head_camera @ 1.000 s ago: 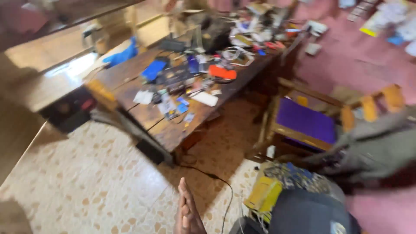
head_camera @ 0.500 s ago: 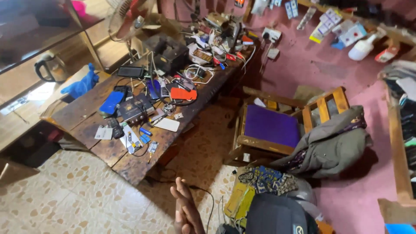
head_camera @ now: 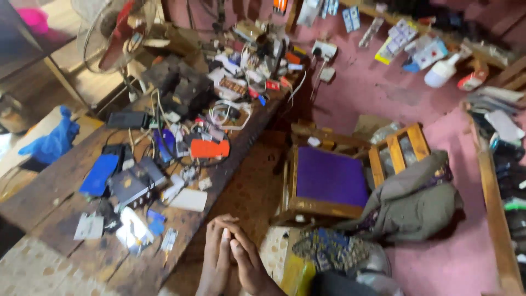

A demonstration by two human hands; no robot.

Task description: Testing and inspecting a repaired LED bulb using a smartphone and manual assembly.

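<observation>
**Wooden bench, cluttered; hands pressed together**

Blurred at far left: blue cloth (head_camera: 52, 143). Strewn over wooden workbench (head_camera: 49, 197): blue phone (head_camera: 99, 174), orange case (head_camera: 210, 148). Below, cut off at wrists: left hand (head_camera: 216, 257) and right hand (head_camera: 249, 263), clasped together, grasping nothing. Right: purple-seated chair (head_camera: 331, 178), draped grey jacket (head_camera: 416, 200).

The left hand (head_camera: 216, 257) and right hand (head_camera: 246, 263) lay pressed together at six o'clock, just off the tabletop (head_camera: 49, 192) edge. At ten o'clock, clutter blocked the wood: a blue phone (head_camera: 98, 174), a dark box (head_camera: 134, 183), a white card (head_camera: 189, 200) and an orange device (head_camera: 210, 148) amid tangled cables. A fan (head_camera: 109, 33) stood at eleven o'clock. Bare floor (head_camera: 249, 186) ran toward twelve o'clock between tabletop and wooden chair (head_camera: 329, 175). A grey jacket (head_camera: 416, 200) filled two o'clock. A bare strip of wood lay at nine o'clock.
</observation>
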